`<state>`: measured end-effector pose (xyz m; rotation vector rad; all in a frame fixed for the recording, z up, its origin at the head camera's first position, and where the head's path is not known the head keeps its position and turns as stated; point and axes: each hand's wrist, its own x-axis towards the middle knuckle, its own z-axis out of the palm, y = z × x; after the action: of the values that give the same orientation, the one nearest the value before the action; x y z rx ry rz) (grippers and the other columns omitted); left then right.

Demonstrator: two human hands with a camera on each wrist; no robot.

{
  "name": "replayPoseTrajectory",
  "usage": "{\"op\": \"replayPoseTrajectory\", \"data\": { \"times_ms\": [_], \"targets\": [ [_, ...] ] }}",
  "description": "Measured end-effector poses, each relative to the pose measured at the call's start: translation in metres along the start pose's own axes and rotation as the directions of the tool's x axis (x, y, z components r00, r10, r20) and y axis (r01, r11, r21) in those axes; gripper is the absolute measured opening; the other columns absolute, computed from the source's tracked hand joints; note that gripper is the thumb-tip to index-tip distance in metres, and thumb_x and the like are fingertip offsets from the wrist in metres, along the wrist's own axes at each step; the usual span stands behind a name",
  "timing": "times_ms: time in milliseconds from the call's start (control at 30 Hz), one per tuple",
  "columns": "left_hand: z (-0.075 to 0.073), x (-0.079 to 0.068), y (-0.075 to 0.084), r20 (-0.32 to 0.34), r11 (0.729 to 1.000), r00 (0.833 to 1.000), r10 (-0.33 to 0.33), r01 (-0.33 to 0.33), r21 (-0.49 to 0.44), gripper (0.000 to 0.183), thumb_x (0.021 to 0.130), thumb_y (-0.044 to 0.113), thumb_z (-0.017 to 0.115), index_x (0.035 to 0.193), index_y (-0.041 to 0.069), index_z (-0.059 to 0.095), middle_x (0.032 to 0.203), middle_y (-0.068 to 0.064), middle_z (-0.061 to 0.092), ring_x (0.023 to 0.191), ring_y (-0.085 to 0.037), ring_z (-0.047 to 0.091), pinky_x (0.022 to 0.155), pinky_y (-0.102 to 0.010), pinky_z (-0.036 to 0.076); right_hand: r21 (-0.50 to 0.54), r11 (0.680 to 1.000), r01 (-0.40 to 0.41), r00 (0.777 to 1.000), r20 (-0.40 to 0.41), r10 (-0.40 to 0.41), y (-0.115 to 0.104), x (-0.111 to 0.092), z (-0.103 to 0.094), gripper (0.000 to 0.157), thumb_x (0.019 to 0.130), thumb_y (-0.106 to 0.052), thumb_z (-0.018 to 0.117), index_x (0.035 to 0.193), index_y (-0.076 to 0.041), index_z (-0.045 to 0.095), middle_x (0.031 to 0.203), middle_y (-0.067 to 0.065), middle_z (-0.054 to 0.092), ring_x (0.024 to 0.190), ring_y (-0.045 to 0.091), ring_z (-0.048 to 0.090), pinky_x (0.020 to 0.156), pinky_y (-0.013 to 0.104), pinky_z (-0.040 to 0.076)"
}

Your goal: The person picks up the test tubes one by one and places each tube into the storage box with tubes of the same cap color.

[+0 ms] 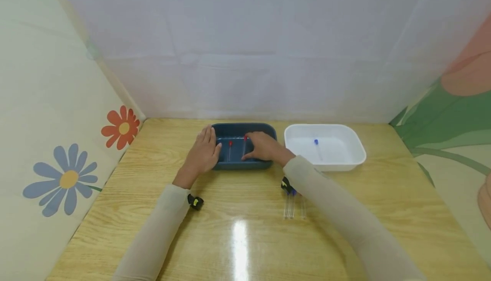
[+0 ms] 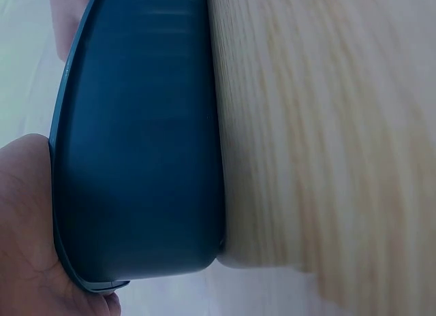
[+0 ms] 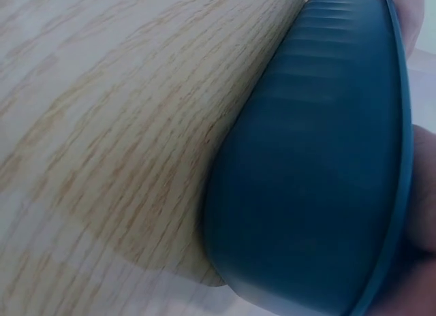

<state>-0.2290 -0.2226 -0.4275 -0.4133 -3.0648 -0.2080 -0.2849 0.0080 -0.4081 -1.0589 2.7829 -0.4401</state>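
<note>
A dark blue tray (image 1: 243, 166) stands on the table with clear red-capped tubes in it. One red-capped tube (image 1: 230, 151) lies toward its left side. My right hand (image 1: 264, 146) reaches in over the right side and holds a second red-capped tube (image 1: 245, 144), index finger at the cap and thumb near the lower end. My left hand (image 1: 201, 151) rests along the tray's left rim, fingers extended and thumb at the inner edge. Both wrist views show the tray's outer wall (image 2: 136, 139), with part of each hand over the rim; the tubes are hidden there.
A white tray (image 1: 330, 168) stands just right of the blue one, with a blue-capped tube (image 1: 317, 148) inside. Several clear tubes (image 1: 290, 208) lie on the wooden table (image 1: 199, 238) below my right wrist, their caps mostly covered. A white cloth wall (image 1: 245, 85) rises behind.
</note>
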Motion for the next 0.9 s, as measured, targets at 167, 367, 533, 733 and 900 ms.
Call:
{"op": "replayPoseTrajectory", "data": {
  "times_ms": [167,367,533,733,900],
  "targets": [
    [0.001,0.001,0.001,0.0,1.0,1.0,0.002,-0.002,-0.002,0.064,0.104,0.035,0.02,0.147,-0.009,0.002,0.155,-0.022,-0.006,0.142,-0.036,-0.001,0.115,-0.046,0.005,-0.016,1.0,-0.014,1.0,0.019,0.014,0.001,0.001,0.003,0.09,0.073,-0.052,0.076,0.137,0.002,0.043,0.129,0.016,0.054,0.118,0.029,0.051,0.101,0.039,0.04],
    [-0.002,-0.001,0.001,0.01,1.0,1.0,-0.001,0.002,-0.012,0.064,0.104,0.035,0.019,0.147,-0.009,0.002,0.154,-0.022,-0.007,0.143,-0.035,-0.003,0.115,-0.046,0.004,-0.017,1.0,-0.017,1.0,0.017,0.017,0.001,0.004,0.004,0.089,0.072,-0.052,0.076,0.136,0.002,0.045,0.127,0.016,0.056,0.116,0.029,0.053,0.1,0.038,0.041],
    [-0.001,-0.002,0.0,0.006,1.0,1.0,0.001,-0.001,-0.008,0.065,0.104,0.036,0.018,0.147,-0.009,0.002,0.154,-0.022,-0.007,0.143,-0.034,-0.004,0.115,-0.046,0.005,-0.025,0.999,-0.031,0.999,0.039,0.032,0.001,0.007,0.007,0.088,0.073,-0.051,0.076,0.136,0.002,0.045,0.127,0.016,0.055,0.116,0.029,0.052,0.1,0.038,0.041],
    [0.001,-0.002,-0.001,-0.02,1.0,1.0,0.011,-0.011,0.01,0.064,0.104,0.036,0.018,0.147,-0.01,0.004,0.154,-0.025,0.0,0.142,-0.037,0.003,0.114,-0.047,0.007,-0.049,0.998,-0.035,0.998,0.048,0.037,0.002,0.01,0.012,0.088,0.072,-0.052,0.076,0.135,0.002,0.045,0.127,0.017,0.055,0.116,0.029,0.052,0.1,0.038,0.041],
    [0.001,-0.002,-0.001,-0.019,1.0,1.0,0.013,-0.013,0.012,0.064,0.104,0.036,0.019,0.147,-0.009,0.004,0.154,-0.023,-0.003,0.142,-0.037,0.002,0.115,-0.046,0.007,-0.05,0.998,-0.036,0.998,0.051,0.038,0.002,0.012,0.013,0.088,0.072,-0.052,0.076,0.135,0.001,0.046,0.127,0.016,0.056,0.115,0.029,0.053,0.098,0.037,0.042]
  ]
}}
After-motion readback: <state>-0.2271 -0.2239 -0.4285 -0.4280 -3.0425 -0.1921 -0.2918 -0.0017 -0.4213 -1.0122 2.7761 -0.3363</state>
